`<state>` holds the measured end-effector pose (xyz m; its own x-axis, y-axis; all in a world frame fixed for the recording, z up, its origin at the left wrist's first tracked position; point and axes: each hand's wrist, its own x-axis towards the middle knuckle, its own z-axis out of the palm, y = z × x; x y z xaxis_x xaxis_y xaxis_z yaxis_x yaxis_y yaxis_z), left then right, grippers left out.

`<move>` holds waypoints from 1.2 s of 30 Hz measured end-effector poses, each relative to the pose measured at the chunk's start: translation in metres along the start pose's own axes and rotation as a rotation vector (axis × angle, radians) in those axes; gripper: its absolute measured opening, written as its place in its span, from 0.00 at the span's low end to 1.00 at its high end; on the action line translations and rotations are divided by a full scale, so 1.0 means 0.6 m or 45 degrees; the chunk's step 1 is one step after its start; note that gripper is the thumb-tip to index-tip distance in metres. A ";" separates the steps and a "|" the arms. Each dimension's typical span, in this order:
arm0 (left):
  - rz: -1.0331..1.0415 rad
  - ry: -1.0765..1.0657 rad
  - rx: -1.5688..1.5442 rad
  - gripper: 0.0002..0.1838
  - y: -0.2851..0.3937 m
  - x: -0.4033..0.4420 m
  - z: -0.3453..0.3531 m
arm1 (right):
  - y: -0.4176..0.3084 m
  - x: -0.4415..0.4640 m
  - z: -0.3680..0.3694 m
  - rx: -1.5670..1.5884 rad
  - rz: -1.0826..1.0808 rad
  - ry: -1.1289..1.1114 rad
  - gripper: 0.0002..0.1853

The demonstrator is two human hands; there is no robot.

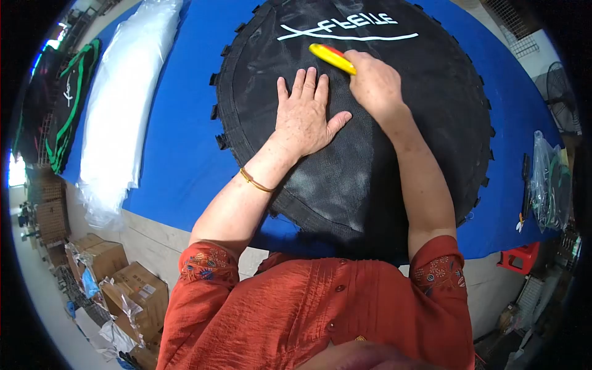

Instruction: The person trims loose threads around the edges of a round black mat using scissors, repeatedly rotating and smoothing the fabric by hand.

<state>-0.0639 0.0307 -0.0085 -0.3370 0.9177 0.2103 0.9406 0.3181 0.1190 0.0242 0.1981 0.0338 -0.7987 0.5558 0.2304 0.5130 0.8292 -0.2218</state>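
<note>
A round black trampoline mat [425,123] with small tabs round its rim and white lettering near its far edge lies flat on the blue-covered table. My left hand [303,114] rests palm down on the mat, fingers spread and holding nothing. To its right and slightly farther away, my right hand [375,80] is closed round a yellow-and-red tool [332,58]. The tool points left, just below the white lettering. Its exact kind is not clear, and part of it is hidden inside my fist.
A stack of clear plastic bags [120,105] lies on the table's left side, beside black-and-green mats [74,102]. Bagged items [549,179] lie at the right edge. Cardboard boxes [132,293] stand on the left floor, and a red stool [519,258] on the right.
</note>
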 end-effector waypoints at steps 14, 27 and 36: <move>0.034 0.050 -0.080 0.52 0.001 -0.001 0.009 | 0.000 0.052 0.052 0.058 -0.057 0.180 0.21; 0.074 0.047 -0.104 0.52 -0.004 -0.002 0.004 | 0.132 0.063 -0.003 0.411 0.348 0.058 0.18; 0.078 0.021 -0.095 0.52 -0.008 -0.002 0.002 | 0.174 0.064 -0.031 0.507 0.501 -0.063 0.27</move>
<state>-0.0677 0.0282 -0.0106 -0.2798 0.9308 0.2352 0.9539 0.2420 0.1774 0.0529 0.3071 0.0373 -0.5900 0.8073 0.0154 0.6245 0.4684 -0.6250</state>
